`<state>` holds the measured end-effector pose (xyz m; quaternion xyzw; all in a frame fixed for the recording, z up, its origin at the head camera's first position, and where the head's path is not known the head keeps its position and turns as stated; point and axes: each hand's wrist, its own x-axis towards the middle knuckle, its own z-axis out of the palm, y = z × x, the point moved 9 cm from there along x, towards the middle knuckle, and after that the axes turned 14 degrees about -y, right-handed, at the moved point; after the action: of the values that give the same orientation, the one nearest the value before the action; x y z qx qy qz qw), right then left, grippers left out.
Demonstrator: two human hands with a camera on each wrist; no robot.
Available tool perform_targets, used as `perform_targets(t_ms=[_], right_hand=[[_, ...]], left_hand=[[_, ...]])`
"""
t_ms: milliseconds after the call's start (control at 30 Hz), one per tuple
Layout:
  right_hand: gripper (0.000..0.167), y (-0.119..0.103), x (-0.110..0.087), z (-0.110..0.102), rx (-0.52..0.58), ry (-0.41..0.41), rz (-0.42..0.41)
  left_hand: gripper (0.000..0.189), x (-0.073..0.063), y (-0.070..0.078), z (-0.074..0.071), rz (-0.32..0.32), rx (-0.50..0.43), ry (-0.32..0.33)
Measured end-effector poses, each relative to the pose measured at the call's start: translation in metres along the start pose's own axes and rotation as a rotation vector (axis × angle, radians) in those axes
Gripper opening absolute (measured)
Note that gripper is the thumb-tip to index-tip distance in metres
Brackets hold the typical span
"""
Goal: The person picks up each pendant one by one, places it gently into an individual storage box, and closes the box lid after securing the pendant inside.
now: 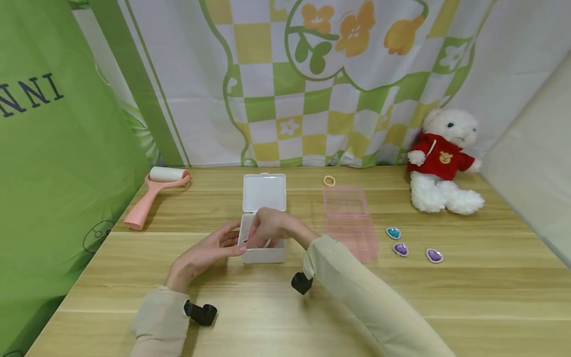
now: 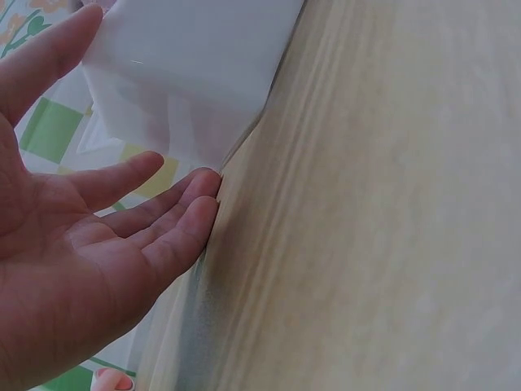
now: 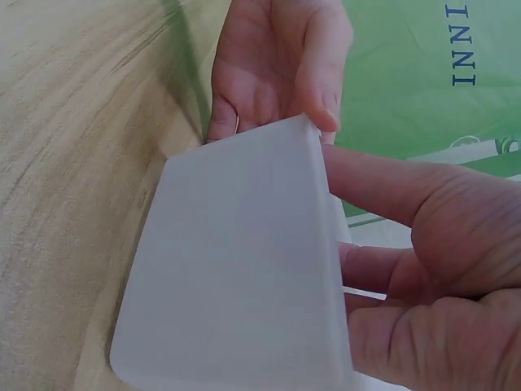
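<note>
A small white plastic box [image 1: 264,256] stands on the table with its hinged lid [image 1: 265,193] flipped back. My left hand [image 1: 207,254] steadies it from the left: the thumb is at the box's front left corner, and the other fingers lie loosely bent beside the side wall. From above, my right hand [image 1: 270,225] reaches inside the box. In the right wrist view the right fingers [image 3: 383,187] pass over the rim, and the box wall [image 3: 232,252] hides their tips. I cannot tell whether they pinch something in there.
Right of the white box lies an opened pink translucent case [image 1: 352,238], with a beige ring [image 1: 329,181] behind it. Beyond are a blue gem [image 1: 393,233] and two purple gems [image 1: 400,249]. A white teddy bear [image 1: 443,163] sits back right; a pink lint roller [image 1: 149,198] lies left.
</note>
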<state>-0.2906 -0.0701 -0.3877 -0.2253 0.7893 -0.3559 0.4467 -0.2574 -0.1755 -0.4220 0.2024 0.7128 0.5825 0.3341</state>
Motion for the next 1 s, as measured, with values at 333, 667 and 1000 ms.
perform_targets(t_ms=[333,667,1000], right_hand=[[0.016,0.002,0.004,0.001,0.014,-0.026,0.034],[0.015,0.002,0.004,-0.001,0.021,-0.040,0.033],[0.015,-0.006,-0.010,-0.012,0.099,0.039,-0.007]], left_hand=[[0.078,0.001,0.001,0.000,0.008,0.002,-0.004],[0.081,0.000,0.004,0.001,0.016,0.009,-0.014],[0.081,0.000,-0.001,0.000,-0.009,-0.001,-0.004]])
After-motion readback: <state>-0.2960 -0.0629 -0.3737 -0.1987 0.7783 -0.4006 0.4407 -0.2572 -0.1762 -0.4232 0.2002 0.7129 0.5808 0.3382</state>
